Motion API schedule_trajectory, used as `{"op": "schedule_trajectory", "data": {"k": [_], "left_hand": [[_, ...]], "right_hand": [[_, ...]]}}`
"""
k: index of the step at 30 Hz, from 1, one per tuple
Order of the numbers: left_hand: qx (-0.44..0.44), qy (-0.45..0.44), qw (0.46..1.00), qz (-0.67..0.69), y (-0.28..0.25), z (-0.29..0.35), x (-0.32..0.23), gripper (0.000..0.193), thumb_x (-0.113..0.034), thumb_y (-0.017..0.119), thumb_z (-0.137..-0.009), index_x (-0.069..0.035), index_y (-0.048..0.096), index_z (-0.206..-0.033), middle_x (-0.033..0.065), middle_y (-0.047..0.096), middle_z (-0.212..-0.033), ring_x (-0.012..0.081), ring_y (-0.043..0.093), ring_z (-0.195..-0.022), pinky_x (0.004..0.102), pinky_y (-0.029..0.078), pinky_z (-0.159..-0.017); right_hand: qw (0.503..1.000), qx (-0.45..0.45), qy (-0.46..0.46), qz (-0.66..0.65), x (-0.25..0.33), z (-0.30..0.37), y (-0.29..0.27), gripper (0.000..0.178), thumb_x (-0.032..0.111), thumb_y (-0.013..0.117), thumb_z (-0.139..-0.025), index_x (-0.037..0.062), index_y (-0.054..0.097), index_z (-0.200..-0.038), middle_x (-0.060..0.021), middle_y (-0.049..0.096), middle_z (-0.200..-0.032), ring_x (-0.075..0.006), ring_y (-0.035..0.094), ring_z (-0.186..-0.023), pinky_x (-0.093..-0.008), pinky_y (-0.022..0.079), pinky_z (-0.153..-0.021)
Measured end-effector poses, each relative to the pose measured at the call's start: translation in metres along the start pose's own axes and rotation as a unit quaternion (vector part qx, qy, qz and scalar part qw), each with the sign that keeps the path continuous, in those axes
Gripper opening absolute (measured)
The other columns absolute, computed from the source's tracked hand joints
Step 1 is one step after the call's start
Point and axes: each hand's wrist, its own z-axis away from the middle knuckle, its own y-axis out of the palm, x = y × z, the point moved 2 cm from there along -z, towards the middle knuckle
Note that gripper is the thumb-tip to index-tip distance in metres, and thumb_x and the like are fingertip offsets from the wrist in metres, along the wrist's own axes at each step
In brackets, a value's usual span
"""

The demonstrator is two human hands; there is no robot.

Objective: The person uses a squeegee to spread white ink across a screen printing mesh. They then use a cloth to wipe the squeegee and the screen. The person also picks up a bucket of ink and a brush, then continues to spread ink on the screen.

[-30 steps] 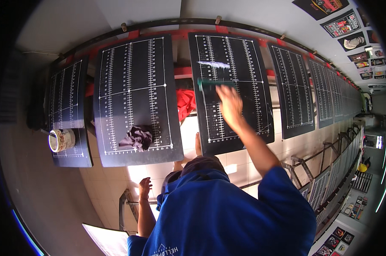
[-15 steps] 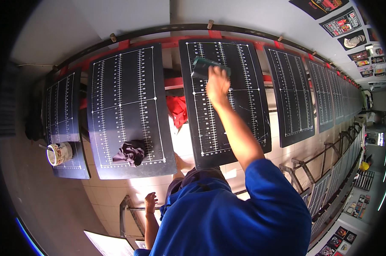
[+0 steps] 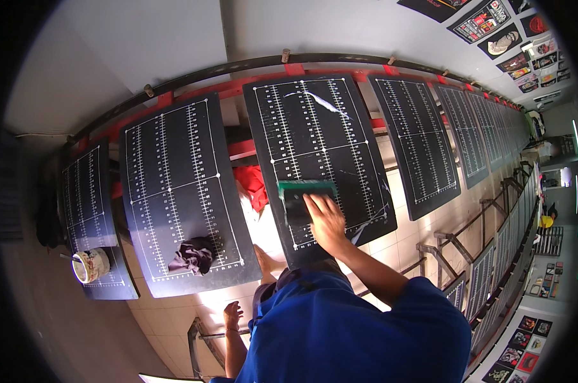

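My right hand [image 3: 327, 220] is closed on a squeegee [image 3: 296, 205] with a green edge and a dark body. It lies against the lower half of a black board [image 3: 359, 172] marked with white ruler lines and a frame. A thin white smear [image 3: 325, 103] shows near the far end of this board, with fainter streaks near its right side. My left hand [image 3: 233, 315] hangs low beside my body, away from the boards, its fingers loosely curled but apart and holding nothing.
A crumpled dark cloth [image 3: 193, 256] lies on the neighbouring board [image 3: 145, 220] to the left. Farther left, a stained white tub [image 3: 91, 265] stands on another board. Red cloth [image 3: 252, 185] shows in a gap. More boards [image 3: 417, 147] run off rightward along a red rail.
My right hand has drawn the squeegee from the board's far part toward me. The white smear, not visible before, now shows there. The whole view has shifted slightly.
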Motion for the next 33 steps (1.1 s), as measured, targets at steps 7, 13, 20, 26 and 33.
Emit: {"op": "schedule_trajectory", "data": {"k": [7,13,20,26,33], "left_hand": [[-0.050,0.043,0.998,-0.016,-0.004,0.039,-0.050,0.040,-0.033,0.056,-0.098,-0.003,0.064,-0.124,0.0140,0.069,-0.102,0.0215,0.069,-0.078,0.0326,0.055,-0.061],[-0.058,0.031,0.997,-0.033,-0.006,0.055,-0.038,0.036,-0.030,0.057,-0.098,-0.004,0.065,-0.122,0.0128,0.068,-0.101,0.0220,0.069,-0.077,0.0333,0.055,-0.061],[-0.017,-0.045,0.998,-0.035,0.002,0.007,-0.002,0.033,-0.027,0.058,-0.097,-0.004,0.065,-0.120,0.0124,0.067,-0.097,0.0227,0.068,-0.071,0.0343,0.055,-0.057],[0.024,0.048,0.998,-0.015,0.027,-0.032,-0.062,0.031,-0.025,0.059,-0.097,-0.002,0.065,-0.117,0.0135,0.068,-0.099,0.0245,0.070,-0.073,0.0335,0.056,-0.056],[0.001,0.108,0.994,-0.013,0.026,-0.008,-0.102,0.034,-0.027,0.058,-0.098,-0.001,0.060,-0.120,0.0139,0.069,-0.104,0.0244,0.071,-0.079,0.0339,0.056,-0.062]], "right_hand": [[0.986,-0.127,-0.108,0.024,-0.070,-0.218,0.056,0.046,0.001,0.057,-0.082,0.0135,0.068,-0.124,-0.0023,0.064,-0.121,-0.0247,0.056,-0.113,-0.0415,0.045,-0.101],[0.986,-0.142,-0.077,0.045,-0.177,-0.285,0.024,0.033,0.005,0.057,-0.084,0.0187,0.074,-0.110,0.0014,0.070,-0.111,-0.0251,0.066,-0.099,-0.0391,0.051,-0.091],[0.996,-0.035,0.061,0.058,-0.150,-0.060,-0.011,0.067,0.001,0.075,-0.069,0.0140,0.061,-0.133,-0.0079,0.060,-0.129,-0.0303,0.057,-0.116,-0.0405,0.049,-0.097],[1.000,-0.003,0.025,-0.009,-0.072,0.055,-0.021,0.070,-0.004,0.069,-0.065,0.0125,0.062,-0.133,-0.0047,0.062,-0.124,-0.0293,0.057,-0.117,-0.0415,0.048,-0.100],[0.993,-0.112,-0.028,0.025,-0.126,-0.127,0.017,0.053,-0.002,0.064,-0.074,0.0081,0.064,-0.126,-0.0074,0.063,-0.120,-0.0282,0.060,-0.108,-0.0399,0.051,-0.093]]}}
